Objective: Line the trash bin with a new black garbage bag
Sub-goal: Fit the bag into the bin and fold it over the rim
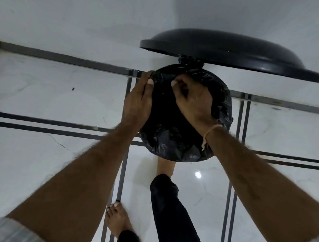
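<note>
The trash bin stands on the pale tiled floor, close against the wall. Nearly all of it is wrapped in plastic, so only the hinge bracket at the back shows. Its black lid is swung up and open, hanging over the 12 o'clock side of the mouth.

The black garbage bag sits in the bin with its crinkled edge folded outward over the rim from about 3 o'clock round through 6 to 9.

The left hand is at the 10 o'clock side of the rim. Its thumb hooks over the bag's edge while the fingers go down the outside, out of sight, so the grip is closed on the plastic there.

The right hand reaches across the mouth from 4 o'clock towards 12. Its fingers are curled and its thumb is pressed in, a narrow grip pinching a fold of the bag near the hinge. A light thread is tied round that wrist.

Below the bin, at 6 o'clock, one bare foot in a dark trouser leg is pushed up under its front edge. The other foot stands further back, at 7 o'clock.
</note>
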`<state>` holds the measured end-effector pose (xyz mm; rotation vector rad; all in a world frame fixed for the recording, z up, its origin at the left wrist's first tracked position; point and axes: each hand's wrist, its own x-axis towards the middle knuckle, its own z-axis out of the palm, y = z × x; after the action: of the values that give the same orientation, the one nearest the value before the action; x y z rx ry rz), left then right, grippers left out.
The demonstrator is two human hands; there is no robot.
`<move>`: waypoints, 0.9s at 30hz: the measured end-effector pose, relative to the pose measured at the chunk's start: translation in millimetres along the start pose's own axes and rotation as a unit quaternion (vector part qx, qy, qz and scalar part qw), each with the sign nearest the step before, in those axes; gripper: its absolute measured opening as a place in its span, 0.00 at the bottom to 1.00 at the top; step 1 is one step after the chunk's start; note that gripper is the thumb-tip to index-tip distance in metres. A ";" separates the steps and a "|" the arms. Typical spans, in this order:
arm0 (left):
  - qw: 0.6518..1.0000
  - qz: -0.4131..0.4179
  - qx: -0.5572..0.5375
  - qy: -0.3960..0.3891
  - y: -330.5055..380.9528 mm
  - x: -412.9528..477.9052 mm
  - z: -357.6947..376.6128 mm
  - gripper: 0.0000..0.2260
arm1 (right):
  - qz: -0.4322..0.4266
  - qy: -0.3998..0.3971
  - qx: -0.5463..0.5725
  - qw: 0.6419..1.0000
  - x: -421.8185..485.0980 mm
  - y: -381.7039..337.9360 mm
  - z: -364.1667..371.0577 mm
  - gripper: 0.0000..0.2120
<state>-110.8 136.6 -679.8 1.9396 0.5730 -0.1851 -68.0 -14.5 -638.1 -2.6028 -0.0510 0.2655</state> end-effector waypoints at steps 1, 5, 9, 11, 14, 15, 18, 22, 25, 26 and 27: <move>1.000 0.000 -0.001 0.002 -1.0 0.6 0.6 0.18 | 0.013 -0.013 0.013 1.000 10.2 -1.5 -1.1 0.15; 1.000 -0.008 0.004 0.005 -2.2 4.5 2.3 0.18 | 0.088 -0.251 -0.037 0.963 45.6 -0.9 20.7 0.21; 1.000 -0.011 0.004 -0.002 -1.6 4.1 2.3 0.19 | 0.096 -0.251 0.019 0.963 21.7 11.5 22.6 0.23; 1.000 -0.011 0.008 -0.007 -1.4 4.8 0.5 0.19 | 0.055 -0.188 0.072 0.978 -2.7 11.0 18.7 0.22; 1.000 -0.014 0.007 -0.011 -0.6 4.6 -0.5 0.19 | -0.004 -0.278 0.030 0.960 -34.0 13.1 28.7 0.25; 1.000 -0.011 0.005 -0.012 0.4 3.7 -0.3 0.19 | -0.006 -0.316 0.003 0.949 -41.9 15.4 35.5 0.26; 1.000 -0.006 0.001 -0.008 0.3 3.6 -0.6 0.20 | 0.000 -0.402 -0.089 0.911 -51.4 24.3 57.7 0.25; 1.000 -0.006 0.005 -0.005 -1.3 4.9 1.0 0.20 | 0.073 -0.464 -0.097 0.878 -59.4 38.7 69.3 0.24; 1.000 -0.012 0.008 -0.002 -0.7 4.2 1.0 0.19 | -0.005 -0.346 -0.095 0.933 -64.5 31.8 46.7 0.23; 1.000 -0.010 0.011 -0.001 -0.3 3.9 0.7 0.19 | -0.043 -0.275 -0.107 0.955 -64.2 29.0 36.0 0.21; 1.000 -0.007 0.013 0.000 0.1 3.8 0.5 0.19 | -0.076 -0.208 -0.125 0.967 -62.4 27.5 24.8 0.20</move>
<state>-107.4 137.3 -681.3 1.9614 0.5872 -0.2039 -134.5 -31.5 -661.8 -2.7226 -0.4574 0.7899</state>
